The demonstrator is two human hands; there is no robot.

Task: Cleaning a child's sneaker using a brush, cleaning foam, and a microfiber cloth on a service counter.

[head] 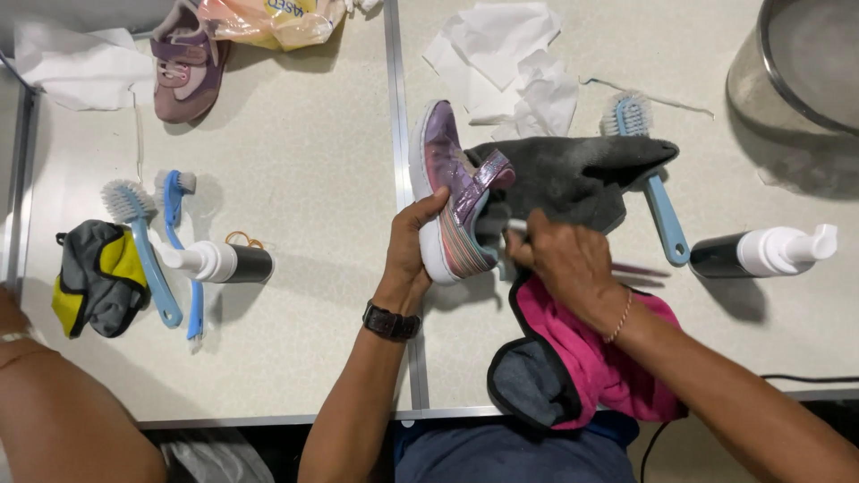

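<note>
Two hands are busy with one small shiny purple child's shoe with a rainbow-striped side and white sole (455,201), which is held tipped on its side just right of the metal seam between the two speckled tabletops (295,143). The left hand (410,246), a black watch on its wrist, is wrapped around the heel end, thumb pressed on the upper. The right hand (564,259) is curled shut around a thin white-tipped tool (516,225), its tip poked at the shoe's opening; what kind of tool can't really be made out. A dark grey cloth (573,174) is spread right behind the shoe, and a pink and grey cloth (582,358) is draped under the right wrist at the table edge.

Off to the right, a blue-handled scrub brush (658,192) and a black pump bottle with a white top (765,252) are laid flat. Crumpled white paper (510,63) is piled further back. On the left tabletop a second purple shoe (186,63), two more blue brushes (157,250) and a yellow and grey cloth (97,277) are lined up near another person's arm (63,402).
</note>
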